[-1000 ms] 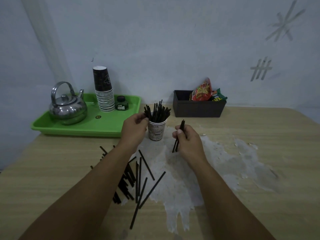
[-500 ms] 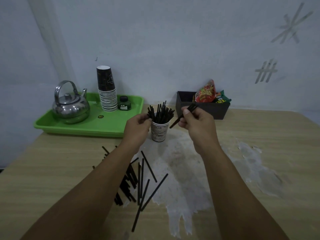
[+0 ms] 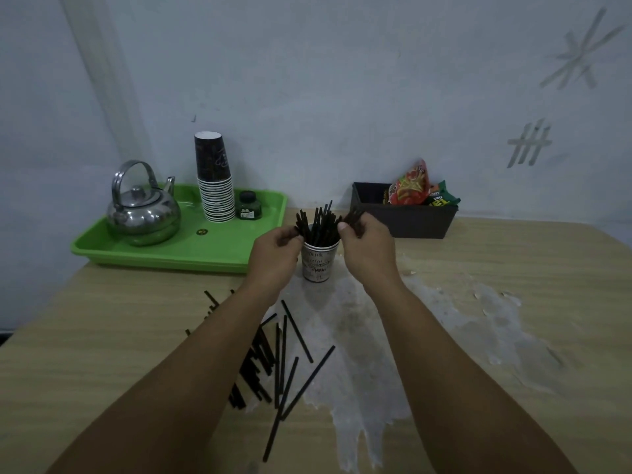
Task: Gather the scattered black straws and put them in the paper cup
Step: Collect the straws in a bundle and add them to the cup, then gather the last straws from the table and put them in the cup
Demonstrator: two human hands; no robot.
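The right hand (image 3: 367,249) had carried its pinched straws (image 3: 354,218) up to the cup (image 3: 318,265); the left hand (image 3: 273,254) held the straws already inside; many remained.

I see a pale blue wall (image 3: 342,80) with grey tally marks (image 3: 528,143) behind a worn wooden table (image 3: 513,268), dimly lit.

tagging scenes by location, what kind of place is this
Probably a simple tea or drinks corner: a steel kettle and stacked paper cups on a green tray, plus a snack box.
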